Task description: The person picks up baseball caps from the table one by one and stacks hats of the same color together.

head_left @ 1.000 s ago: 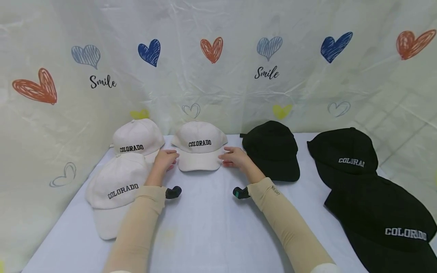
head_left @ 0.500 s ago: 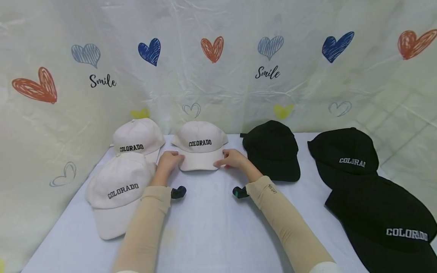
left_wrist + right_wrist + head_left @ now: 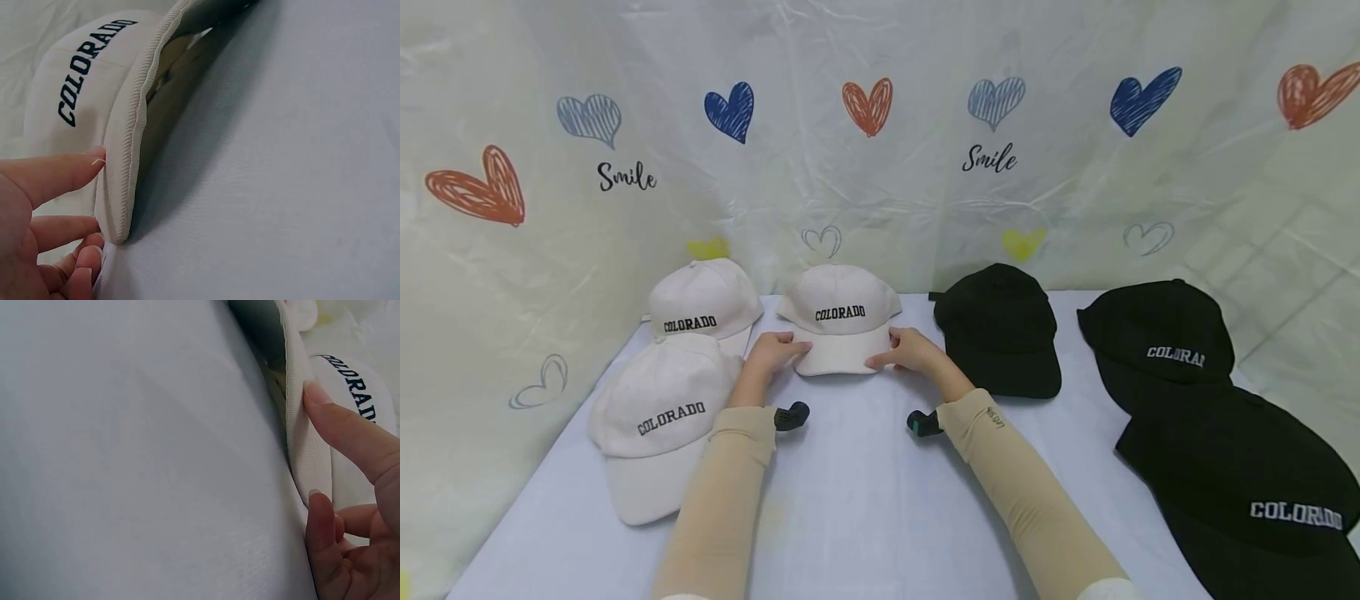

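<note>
At the back of the table (image 3: 835, 517) sits a white baseball cap (image 3: 838, 287) with dark COLORADO lettering, its brim toward me. My left hand (image 3: 771, 353) holds the left side of the brim (image 3: 122, 150), thumb on top. On the brim's right side, my right hand (image 3: 916, 350) also holds on, its thumb on the upper face. The wrist views show the brim's front edge raised off the cloth, with shadow beneath. Fingertips under the brim are partly hidden.
Two more white caps (image 3: 666, 392) overlap at the left. Right of the middle stands a plain-looking black cap (image 3: 996, 325), and two overlapping black caps (image 3: 1240, 450) with white lettering lie farther right. A pale curtain (image 3: 917, 200) printed with hearts hangs behind the table.
Both hands have moved inward from beside the white cap and taken hold of its brim, the left one moving right. The caps have stayed in place.
</note>
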Available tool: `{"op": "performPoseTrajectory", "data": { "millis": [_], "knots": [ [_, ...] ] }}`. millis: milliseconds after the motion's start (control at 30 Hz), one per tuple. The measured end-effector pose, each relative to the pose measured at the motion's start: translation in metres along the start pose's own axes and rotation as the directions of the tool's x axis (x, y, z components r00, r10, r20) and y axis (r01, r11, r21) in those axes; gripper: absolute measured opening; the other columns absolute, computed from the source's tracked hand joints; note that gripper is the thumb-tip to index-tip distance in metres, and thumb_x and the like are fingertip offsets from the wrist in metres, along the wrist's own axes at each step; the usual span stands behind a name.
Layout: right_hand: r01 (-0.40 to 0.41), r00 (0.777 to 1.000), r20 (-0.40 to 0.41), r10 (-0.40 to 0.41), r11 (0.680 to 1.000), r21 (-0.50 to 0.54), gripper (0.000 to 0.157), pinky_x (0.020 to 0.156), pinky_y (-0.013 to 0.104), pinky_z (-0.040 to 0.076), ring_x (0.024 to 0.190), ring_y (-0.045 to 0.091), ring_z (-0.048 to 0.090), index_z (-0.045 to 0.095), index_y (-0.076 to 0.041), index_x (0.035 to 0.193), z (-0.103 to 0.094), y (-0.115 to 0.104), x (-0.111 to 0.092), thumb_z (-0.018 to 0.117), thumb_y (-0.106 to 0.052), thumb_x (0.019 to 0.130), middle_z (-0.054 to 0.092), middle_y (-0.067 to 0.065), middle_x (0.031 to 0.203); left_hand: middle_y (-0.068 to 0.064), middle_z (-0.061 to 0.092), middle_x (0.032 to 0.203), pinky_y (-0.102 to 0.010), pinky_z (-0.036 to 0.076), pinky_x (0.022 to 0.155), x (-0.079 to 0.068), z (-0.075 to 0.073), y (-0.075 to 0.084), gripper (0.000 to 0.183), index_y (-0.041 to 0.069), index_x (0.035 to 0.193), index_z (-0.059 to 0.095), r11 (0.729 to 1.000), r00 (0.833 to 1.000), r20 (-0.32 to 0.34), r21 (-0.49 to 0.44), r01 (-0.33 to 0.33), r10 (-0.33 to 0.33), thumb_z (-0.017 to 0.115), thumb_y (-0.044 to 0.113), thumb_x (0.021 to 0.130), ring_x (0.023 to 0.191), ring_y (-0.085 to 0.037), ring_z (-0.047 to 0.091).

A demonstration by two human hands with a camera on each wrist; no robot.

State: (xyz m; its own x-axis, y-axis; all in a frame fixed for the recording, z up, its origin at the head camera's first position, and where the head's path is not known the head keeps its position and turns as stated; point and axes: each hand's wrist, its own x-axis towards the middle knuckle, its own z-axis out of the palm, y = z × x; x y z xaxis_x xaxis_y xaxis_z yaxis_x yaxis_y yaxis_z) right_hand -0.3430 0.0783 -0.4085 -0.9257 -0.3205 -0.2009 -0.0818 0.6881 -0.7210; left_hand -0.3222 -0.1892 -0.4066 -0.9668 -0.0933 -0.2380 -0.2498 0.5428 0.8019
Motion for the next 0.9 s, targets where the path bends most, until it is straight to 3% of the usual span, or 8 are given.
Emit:
{"op": "performPoseTrajectory", "data": {
  "millis": [267,333,400,467,533,800,900],
  "knots": [
    [-0.011,1.0,-0.024,0.011,1.0,0.027,0.051,0.064,0.027,0.034,0.068,0.016,0.045,0.045,-0.006,0.099,0.0019,-0.0011,-0.0001,0.085,-0.034,0.086,0.045,0.004,0.08,-0.022,0.034,0.161,-0.045,0.023,0.122,0.0002,-0.0011,0.0043,0.075,-0.005,0.154,0.038,0.996,0.999,0.008,-0.076,0.041,-0.041,0.072,0.029,0.097,0.15,-0.035,0.027],
    [-0.015,1.0,-0.027,0.016,0.999,0.034,0.052,0.068,0.027,0.038,0.072,0.017,0.049,0.052,-0.003,0.111,0.0024,-0.0005,0.0003,0.086,-0.033,0.086,0.052,0.007,0.09,-0.022,0.034,0.161,-0.045,0.023,0.122,0.0008,-0.0009,0.0045,0.075,-0.005,0.154,0.038,0.997,0.999,0.007,-0.07,0.044,-0.044,0.071,0.03,0.097,0.15,-0.035,0.028],
    [-0.02,0.999,-0.025,0.021,0.999,0.043,0.067,0.077,0.029,0.042,0.077,0.018,0.053,0.053,0.0,0.133,0.003,0.0,0.0002,0.086,-0.033,0.085,0.057,0.012,0.104,-0.022,0.034,0.161,-0.046,0.024,0.121,0.0015,-0.0007,0.0046,0.074,-0.005,0.154,0.038,0.997,0.999,0.006,-0.066,0.047,-0.047,0.069,0.031,0.098,0.15,-0.036,0.028],
    [-0.018,1.0,-0.022,0.019,0.999,0.045,0.085,0.085,0.031,0.043,0.081,0.019,0.056,0.044,0.0,0.151,0.0032,0.0003,-0.0004,0.086,-0.033,0.085,0.058,0.016,0.117,-0.022,0.034,0.16,-0.046,0.024,0.121,0.0018,-0.0006,0.0049,0.072,-0.004,0.154,0.038,0.996,0.998,0.003,-0.064,0.056,-0.056,0.068,0.031,0.099,0.15,-0.036,0.028],
    [-0.015,1.0,-0.02,0.015,0.999,0.046,0.095,0.089,0.033,0.043,0.082,0.02,0.057,0.035,0.0,0.157,0.0033,0.0002,-0.0013,0.087,-0.033,0.084,0.058,0.018,0.124,-0.022,0.035,0.16,-0.047,0.025,0.121,0.0015,0.0,0.0053,0.071,-0.004,0.154,0.039,0.995,0.998,-0.002,-0.075,0.064,-0.065,0.068,0.03,0.099,0.149,-0.036,0.029],
    [0.042,0.998,-0.039,-0.042,0.999,0.0,0.071,0.077,0.032,0.045,0.076,0.021,0.057,0.052,0.005,0.132,0.0022,-0.0036,-0.0063,0.089,-0.031,0.082,0.061,0.014,0.09,-0.025,0.038,0.157,-0.045,0.028,0.12,-0.0049,0.005,0.0085,0.071,-0.007,0.152,0.04,0.99,0.998,-0.042,-0.132,0.044,-0.05,0.072,0.022,0.096,0.147,-0.037,0.033],
    [0.059,0.998,-0.038,-0.058,0.998,0.016,0.068,0.075,0.031,0.044,0.076,0.021,0.058,0.053,0.003,0.128,0.0021,-0.0057,-0.0085,0.089,-0.031,0.082,0.06,0.011,0.087,-0.026,0.039,0.156,-0.045,0.029,0.119,-0.0076,0.0063,0.0101,0.07,-0.007,0.152,0.041,0.988,0.997,-0.058,-0.149,0.037,-0.046,0.072,0.02,0.096,0.147,-0.037,0.034]
  ]
}}
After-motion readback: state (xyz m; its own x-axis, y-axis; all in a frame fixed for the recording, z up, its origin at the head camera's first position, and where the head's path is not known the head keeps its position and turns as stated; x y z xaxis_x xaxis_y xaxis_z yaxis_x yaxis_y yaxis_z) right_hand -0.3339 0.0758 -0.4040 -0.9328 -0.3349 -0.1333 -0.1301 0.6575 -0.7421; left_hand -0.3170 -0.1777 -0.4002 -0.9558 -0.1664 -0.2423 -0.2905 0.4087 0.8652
